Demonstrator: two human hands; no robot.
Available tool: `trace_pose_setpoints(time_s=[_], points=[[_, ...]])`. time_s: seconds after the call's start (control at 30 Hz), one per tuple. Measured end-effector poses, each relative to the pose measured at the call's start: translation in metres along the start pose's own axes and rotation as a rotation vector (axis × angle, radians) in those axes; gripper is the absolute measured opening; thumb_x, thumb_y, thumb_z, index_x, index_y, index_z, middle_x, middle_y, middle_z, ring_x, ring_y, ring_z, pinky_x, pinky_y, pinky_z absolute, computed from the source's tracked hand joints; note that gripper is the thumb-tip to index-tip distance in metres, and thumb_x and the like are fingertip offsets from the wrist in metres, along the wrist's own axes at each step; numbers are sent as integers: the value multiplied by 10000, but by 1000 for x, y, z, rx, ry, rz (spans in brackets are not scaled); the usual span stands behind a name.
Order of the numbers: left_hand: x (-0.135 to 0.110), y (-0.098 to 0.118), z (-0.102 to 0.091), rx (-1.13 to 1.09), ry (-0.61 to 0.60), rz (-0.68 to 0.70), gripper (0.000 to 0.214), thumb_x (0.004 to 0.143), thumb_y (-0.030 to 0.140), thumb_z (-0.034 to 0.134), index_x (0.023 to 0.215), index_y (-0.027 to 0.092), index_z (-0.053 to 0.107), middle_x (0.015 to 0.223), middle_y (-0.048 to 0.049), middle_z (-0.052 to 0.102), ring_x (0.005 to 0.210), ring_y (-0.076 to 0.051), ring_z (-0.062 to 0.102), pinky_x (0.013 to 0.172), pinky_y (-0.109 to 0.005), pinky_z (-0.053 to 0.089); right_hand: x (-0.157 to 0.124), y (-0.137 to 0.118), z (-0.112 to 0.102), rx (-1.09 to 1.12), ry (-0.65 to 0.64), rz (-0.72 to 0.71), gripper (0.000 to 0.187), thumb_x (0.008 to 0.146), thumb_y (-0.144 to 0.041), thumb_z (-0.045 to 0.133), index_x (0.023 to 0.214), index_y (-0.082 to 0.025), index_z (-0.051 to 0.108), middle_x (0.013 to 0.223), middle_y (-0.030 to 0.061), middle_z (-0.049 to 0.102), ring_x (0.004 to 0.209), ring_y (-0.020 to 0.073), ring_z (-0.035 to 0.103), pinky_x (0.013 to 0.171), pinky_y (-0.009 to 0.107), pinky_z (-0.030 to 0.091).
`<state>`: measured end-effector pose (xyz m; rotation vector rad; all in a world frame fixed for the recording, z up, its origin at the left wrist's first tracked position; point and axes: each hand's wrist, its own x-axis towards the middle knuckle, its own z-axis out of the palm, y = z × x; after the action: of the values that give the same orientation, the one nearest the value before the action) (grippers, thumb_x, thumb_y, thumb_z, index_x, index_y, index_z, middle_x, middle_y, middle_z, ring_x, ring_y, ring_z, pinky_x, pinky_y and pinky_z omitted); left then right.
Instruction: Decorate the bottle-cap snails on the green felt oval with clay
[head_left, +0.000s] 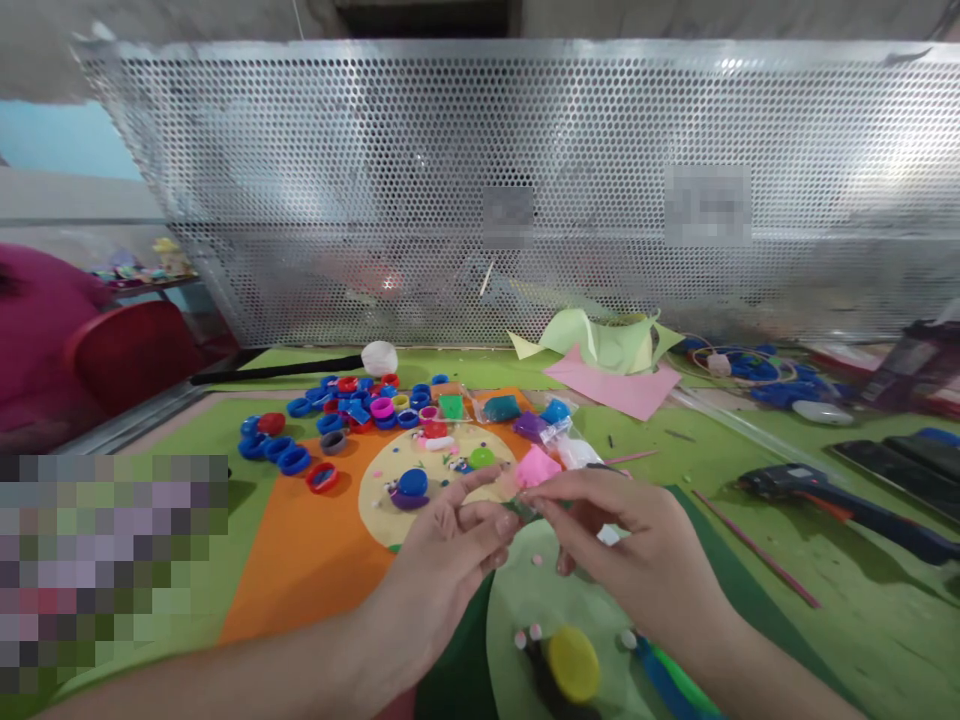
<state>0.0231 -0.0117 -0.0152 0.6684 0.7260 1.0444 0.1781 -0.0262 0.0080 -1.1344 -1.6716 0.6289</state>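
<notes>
My left hand (457, 545) is in the middle, palm partly turned up, its thumb and fingers curled towards each other. My right hand (630, 530) pinches with thumb and index finger at my left fingertips. Something small and dull green seems to sit between the two hands, too small and covered to name. Below lies a pale green paper circle (517, 580) on dark green sheet, bearing a yellow cap (574, 664) and clay shapes. Left of it, a cream paper circle (375, 510) on orange sheet (277, 540) carries a blue cap (412, 483) and small clay figures.
Several bottle-cap rings (292, 459) lie at the back left. Bagged clay packets, including pink clay (538, 466), sit beyond my hands. A glue gun (832, 500) and pink stick (757, 550) lie right. A perforated metal panel (420, 130) closes the back; a person sits far left.
</notes>
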Motion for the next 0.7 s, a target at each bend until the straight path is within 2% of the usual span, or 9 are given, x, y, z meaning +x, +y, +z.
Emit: trace_pose_setpoints(time_s=[0.07,0.17,0.27,0.37,0.57,0.7], points=[[0,-1,0,-2,10,-1,566,613,205,810,1092,165,511,583,62,554,563,-64,470,595,-206,377,2,0,-2,162,-60,186,130,778,-284,585,801,-206,687,580,-14,652,376,90,569,365,186,433],[0,-3,-2,0,14,-10,524,624,217,803,1068,174,528,609,58,558,580,-69,481,615,-219,383,5,2,-4,339,-129,324,167,764,-334,612,812,-199,700,603,0,667,363,79,561,336,168,379],[0,-3,-3,12,15,-20,526,632,242,800,1073,176,521,670,37,581,602,-73,486,631,-226,385,7,5,-5,495,-185,372,173,741,-353,652,798,-200,706,711,21,700,356,55,548,340,157,365],[0,-2,-3,24,13,-15,563,639,262,798,1107,172,497,753,3,610,601,-68,477,628,-226,380,7,6,-6,625,-204,406,183,738,-366,666,784,-197,719,659,17,694,341,45,528,348,154,370],[-1,1,0,6,-8,-28,578,623,225,807,1118,179,512,685,20,587,614,-83,481,621,-226,369,8,5,-8,864,-284,433,143,787,-325,630,819,-220,722,841,54,725,357,35,540,342,137,362],[0,-1,-2,1,-15,-38,567,620,197,807,1113,184,528,734,4,601,639,-89,496,627,-227,376,8,5,-8,943,-334,445,129,806,-300,611,825,-223,713,868,51,727,359,32,543,334,124,358]])
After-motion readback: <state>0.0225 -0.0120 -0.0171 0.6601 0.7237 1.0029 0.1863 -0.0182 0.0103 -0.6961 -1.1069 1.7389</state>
